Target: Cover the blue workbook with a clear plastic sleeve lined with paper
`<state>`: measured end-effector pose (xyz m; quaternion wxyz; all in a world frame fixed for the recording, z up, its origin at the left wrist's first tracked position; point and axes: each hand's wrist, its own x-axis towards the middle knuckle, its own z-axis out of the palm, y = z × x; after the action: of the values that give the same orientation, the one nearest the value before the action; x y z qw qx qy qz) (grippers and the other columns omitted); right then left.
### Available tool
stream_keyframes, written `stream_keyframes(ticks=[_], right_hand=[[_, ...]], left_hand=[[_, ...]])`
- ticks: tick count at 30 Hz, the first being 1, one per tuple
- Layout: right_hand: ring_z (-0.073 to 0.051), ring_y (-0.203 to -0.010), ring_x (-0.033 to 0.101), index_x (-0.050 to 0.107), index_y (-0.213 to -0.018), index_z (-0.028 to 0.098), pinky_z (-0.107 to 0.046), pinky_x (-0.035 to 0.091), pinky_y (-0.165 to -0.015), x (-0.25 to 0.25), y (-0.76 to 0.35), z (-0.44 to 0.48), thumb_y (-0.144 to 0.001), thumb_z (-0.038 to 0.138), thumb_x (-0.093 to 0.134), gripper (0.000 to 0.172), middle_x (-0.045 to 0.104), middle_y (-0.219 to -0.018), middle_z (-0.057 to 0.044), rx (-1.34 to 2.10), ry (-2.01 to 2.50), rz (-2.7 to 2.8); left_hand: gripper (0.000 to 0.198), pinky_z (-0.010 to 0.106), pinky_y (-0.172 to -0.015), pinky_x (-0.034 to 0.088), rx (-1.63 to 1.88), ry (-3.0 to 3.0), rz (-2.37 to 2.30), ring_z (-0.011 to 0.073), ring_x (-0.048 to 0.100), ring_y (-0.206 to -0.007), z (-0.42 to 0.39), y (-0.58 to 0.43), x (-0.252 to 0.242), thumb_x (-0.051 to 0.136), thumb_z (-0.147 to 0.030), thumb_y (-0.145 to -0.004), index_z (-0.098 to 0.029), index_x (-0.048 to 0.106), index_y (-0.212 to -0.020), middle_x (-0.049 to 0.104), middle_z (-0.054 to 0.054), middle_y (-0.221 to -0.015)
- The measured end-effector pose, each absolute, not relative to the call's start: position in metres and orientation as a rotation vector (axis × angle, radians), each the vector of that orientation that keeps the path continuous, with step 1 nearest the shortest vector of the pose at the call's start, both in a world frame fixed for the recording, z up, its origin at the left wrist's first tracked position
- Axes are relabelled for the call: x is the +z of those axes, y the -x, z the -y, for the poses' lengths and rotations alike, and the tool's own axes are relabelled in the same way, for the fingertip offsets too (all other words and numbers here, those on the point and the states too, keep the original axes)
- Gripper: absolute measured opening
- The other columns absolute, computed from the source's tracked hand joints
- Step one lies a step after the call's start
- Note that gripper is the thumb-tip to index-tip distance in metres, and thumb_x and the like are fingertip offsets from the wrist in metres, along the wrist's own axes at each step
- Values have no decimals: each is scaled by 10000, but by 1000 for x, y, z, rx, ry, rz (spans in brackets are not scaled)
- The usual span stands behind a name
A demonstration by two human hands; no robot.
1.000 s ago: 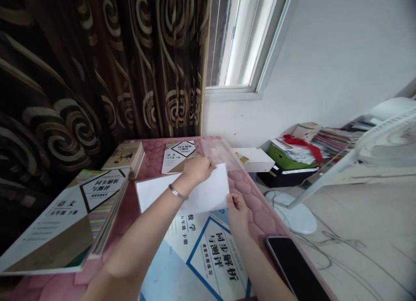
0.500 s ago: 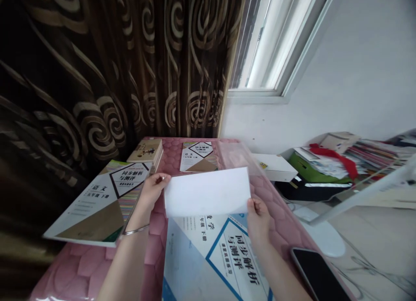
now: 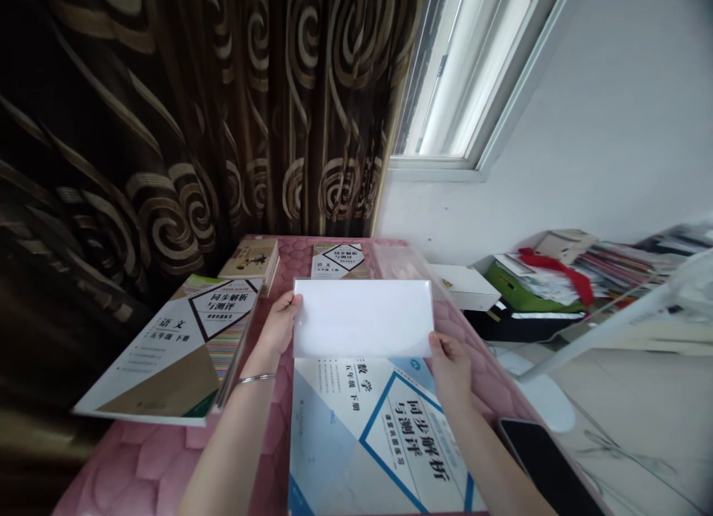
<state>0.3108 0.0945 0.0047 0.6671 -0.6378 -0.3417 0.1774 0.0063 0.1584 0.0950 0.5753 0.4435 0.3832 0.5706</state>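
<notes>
Holding blank sheet (image 3: 362,317) over workbook (image 3: 379,434) (同步解析与测评).

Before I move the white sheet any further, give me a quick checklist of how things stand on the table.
1. Left hand grips the white sheet at its left edge: ok.
2. Right hand grips its lower right corner: ok.
3. Sheet flat, uncreased: ok.
4. Sheet's lower edge square with the blue book beneath: ok.
5. Phone apart from the blue book, near the table's right edge: ok.
6. Whether the clear sleeve behind touches the sheet: cannot tell.
</notes>
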Motion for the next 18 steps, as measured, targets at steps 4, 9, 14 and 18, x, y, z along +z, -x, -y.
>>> stream_keyframes(ticks=[4, 9, 14, 18], right_hand=[[-219, -715, 567, 622, -812, 169, -366, 459, -669, 21, -312, -92, -687, 565, 629, 415, 637, -771, -70, 295, 1517, 778], [-249, -993, 537, 623, -900, 204, -414, 410, -899, 76, -297, -87, -831, 461, 556, 275, 625, -960, -85, -188, 1444, 1135], [-251, -1012, 568, 656, -972, 223, -405, 405, -915, 138, -247, -109, -899, 384, 506, 232, 671, -1014, -91, -145, 1272, 1672], [-264, -1021, 603, 673, -1064, 221, -403, 404, -913, 168, -201, -146, -846, 324, 627, 246, 706, -1054, -84, 46, 1346, 1973]], left_hand=[[392, 212, -595, 423, 1355, -1084, -897, 107, 535, -599, -164, -7, 94, 751, -514, -620, -180, 613, -772, 619, -28, -653], [385, 202, -601, 410, 1345, -1131, -912, 101, 517, -605, -166, -9, 90, 720, -512, -646, -172, 615, -796, 615, -27, -666], [365, 207, -610, 404, 1306, -1210, -924, 110, 520, -620, -162, -8, 91, 677, -519, -686, -180, 630, -813, 617, -22, -689], [364, 223, -620, 405, 1294, -1242, -933, 123, 514, -629, -159, -11, 98, 677, -519, -673, -182, 628, -801, 617, -13, -699]])
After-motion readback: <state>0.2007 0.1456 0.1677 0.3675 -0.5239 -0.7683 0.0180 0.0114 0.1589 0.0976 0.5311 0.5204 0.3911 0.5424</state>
